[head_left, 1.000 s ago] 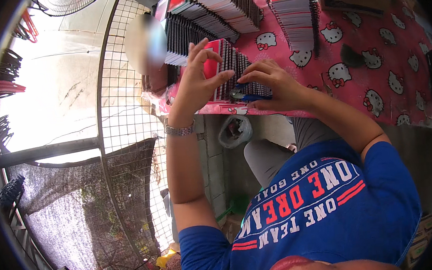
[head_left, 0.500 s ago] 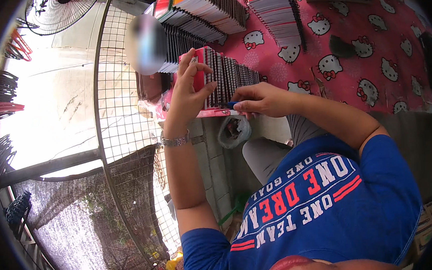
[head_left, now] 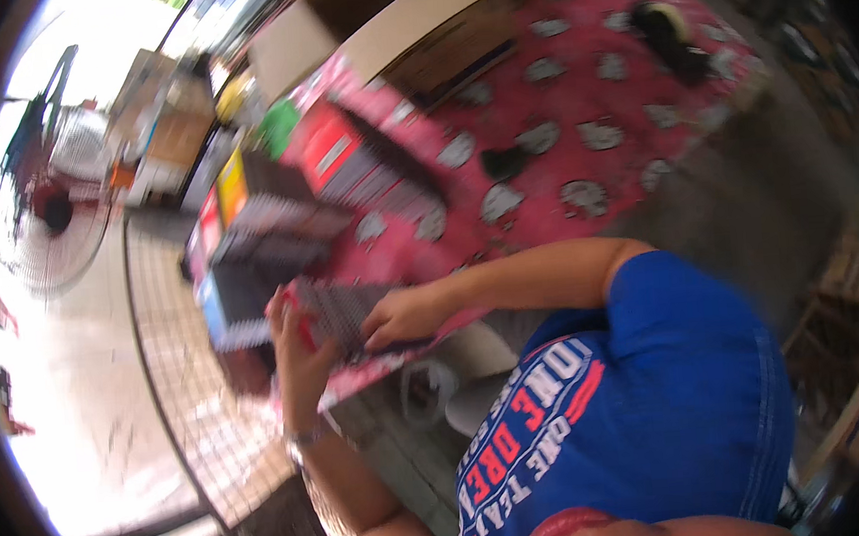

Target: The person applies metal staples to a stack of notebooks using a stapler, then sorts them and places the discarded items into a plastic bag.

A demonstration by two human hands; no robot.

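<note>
A row of spiral-bound notebooks with a red end cover stands at the near left edge of the table, blurred by motion. My left hand grips its left end, fingers over the red cover and thumb on the near side. At the right part of the row, my right hand rests with bent fingers against the bindings. Whatever those fingers hold is hidden in the blur; half a second ago a small blue thing showed there.
Behind the row stand a multicoloured notebook stack and a red-covered stack. An open cardboard box sits on the pink patterned tablecloth. A dark object lies mid-table. A fan stands left; a plastic bag hangs below the edge.
My view has swung toward the right and far side, bringing the box and more table into sight. Both hands stay at the notebook row. The blue thing no longer shows.
</note>
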